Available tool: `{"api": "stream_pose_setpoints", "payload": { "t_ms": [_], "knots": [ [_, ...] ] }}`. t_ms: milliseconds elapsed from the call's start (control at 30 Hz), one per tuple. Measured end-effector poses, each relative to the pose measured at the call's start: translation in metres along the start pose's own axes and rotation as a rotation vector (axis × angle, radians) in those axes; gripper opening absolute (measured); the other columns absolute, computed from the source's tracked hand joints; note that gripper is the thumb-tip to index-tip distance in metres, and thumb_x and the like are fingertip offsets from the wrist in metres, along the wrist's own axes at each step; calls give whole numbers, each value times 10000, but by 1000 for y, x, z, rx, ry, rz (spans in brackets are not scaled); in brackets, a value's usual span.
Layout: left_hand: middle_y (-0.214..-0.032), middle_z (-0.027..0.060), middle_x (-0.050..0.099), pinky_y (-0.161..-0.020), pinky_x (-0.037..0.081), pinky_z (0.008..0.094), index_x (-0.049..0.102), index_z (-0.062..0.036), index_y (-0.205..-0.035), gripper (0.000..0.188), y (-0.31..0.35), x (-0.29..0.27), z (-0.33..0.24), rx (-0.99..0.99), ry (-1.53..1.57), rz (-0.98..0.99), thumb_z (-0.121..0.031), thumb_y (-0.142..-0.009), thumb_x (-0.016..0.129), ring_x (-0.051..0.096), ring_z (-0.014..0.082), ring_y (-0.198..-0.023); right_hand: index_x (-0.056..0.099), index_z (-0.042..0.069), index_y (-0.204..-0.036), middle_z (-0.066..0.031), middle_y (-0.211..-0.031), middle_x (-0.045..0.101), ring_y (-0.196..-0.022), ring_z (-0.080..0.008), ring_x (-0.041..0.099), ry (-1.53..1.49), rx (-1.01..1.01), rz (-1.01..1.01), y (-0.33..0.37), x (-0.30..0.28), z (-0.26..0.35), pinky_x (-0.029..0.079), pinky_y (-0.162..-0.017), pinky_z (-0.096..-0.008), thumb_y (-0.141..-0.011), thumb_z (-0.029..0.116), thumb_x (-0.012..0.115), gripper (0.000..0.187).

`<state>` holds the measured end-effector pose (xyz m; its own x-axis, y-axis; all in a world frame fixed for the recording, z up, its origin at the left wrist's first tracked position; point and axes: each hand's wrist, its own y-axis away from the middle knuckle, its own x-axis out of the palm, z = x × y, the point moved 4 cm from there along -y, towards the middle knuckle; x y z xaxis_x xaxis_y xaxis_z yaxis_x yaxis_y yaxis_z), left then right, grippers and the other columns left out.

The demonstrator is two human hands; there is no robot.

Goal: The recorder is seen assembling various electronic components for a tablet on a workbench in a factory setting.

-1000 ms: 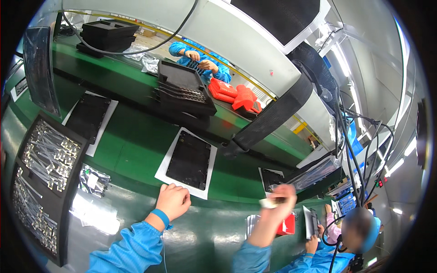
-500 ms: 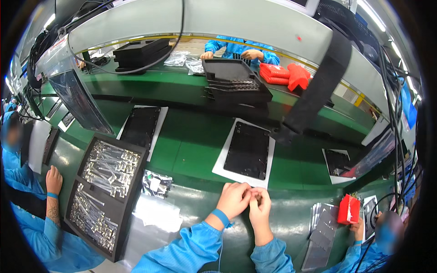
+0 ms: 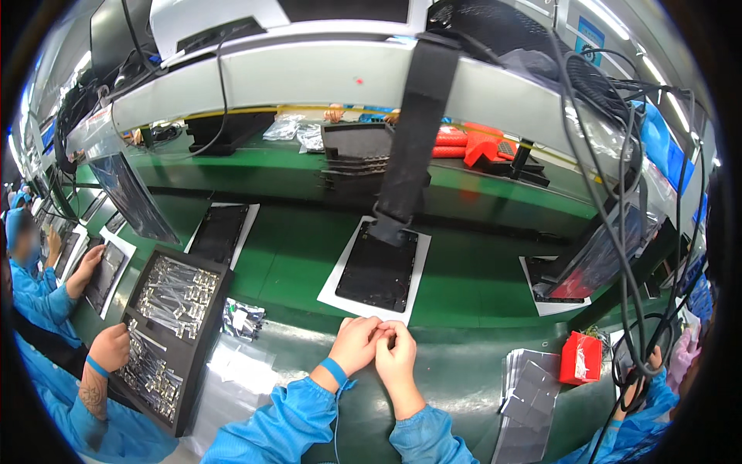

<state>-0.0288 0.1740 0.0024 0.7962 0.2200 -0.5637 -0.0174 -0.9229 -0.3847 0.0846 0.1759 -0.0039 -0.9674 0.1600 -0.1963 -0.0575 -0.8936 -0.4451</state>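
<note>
My left hand (image 3: 354, 346) and my right hand (image 3: 396, 357) meet fingertip to fingertip above the near edge of the green bench. Both are closed in a pinch, and whatever sits between the fingers is hidden or too small to name. A blue wrist band (image 3: 335, 373) with a thin cord circles my left wrist. Just beyond my fingers lies a flat black rectangular panel (image 3: 376, 272) on a white sheet (image 3: 334, 286). Neither hand appears to touch it. To the left, a black tray (image 3: 202, 363) holds many small metal-ended strips (image 3: 174, 298) in two compartments.
A co-worker's hand (image 3: 110, 348) reaches to the tray's left side. Small bagged parts (image 3: 243, 319) lie right of the tray. Dark flat sheets (image 3: 533, 394) and a red box (image 3: 580, 358) are on my right. A black strap (image 3: 413, 131) hangs overhead; cables (image 3: 618, 232) dangle at right.
The view has turned, so bench items appear further left. The co-worker's hand at left has moved down to the tray. My hands stay pinched together.
</note>
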Motion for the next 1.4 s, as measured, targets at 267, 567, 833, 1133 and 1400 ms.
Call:
{"api": "stream_pose_setpoints", "payload": {
  "t_ms": [267,567,833,1133,1400],
  "knots": [
    [-719,130,667,-668,508,414,674,-43,-816,75,1,1,3,30,62,-46,-115,-804,658,652,308,-670,653,22,-890,-174,-792,690,-762,-316,698,186,147,377,-40,-6,-6,544,-710,-385,-828,133,606,136],
    [-711,-19,647,-814,381,373,664,-147,-786,17,-1,8,-11,44,3,65,-151,-795,651,604,202,-769,712,14,-989,-242,-969,681,-935,-443,664,1856,-576,195,-182,-241,-169,545,-791,-520,-767,110,618,259],
    [-739,-20,655,-825,382,384,671,-168,-807,36,8,3,-2,51,-60,39,-199,-798,655,613,221,-816,532,157,-1388,-198,-1460,477,-1302,-421,499,1491,408,80,-188,-316,-271,413,-1037,-558,-972,269,511,431],
    [-793,-3,664,-834,384,387,649,-152,-826,44,5,5,-4,50,-58,82,-193,-816,637,610,227,-844,722,35,-1016,-244,-1051,697,-1053,-465,648,1593,211,45,-191,-266,-175,554,-873,-506,-803,124,702,231],
    [-783,1,654,-833,385,379,649,-150,-829,38,7,6,-5,53,-33,51,-184,-817,639,612,228,-837,754,35,-975,-187,-1024,727,-1002,-370,694,1669,260,123,-194,-254,-150,556,-895,-426,-721,205,793,308]
  ]
}}
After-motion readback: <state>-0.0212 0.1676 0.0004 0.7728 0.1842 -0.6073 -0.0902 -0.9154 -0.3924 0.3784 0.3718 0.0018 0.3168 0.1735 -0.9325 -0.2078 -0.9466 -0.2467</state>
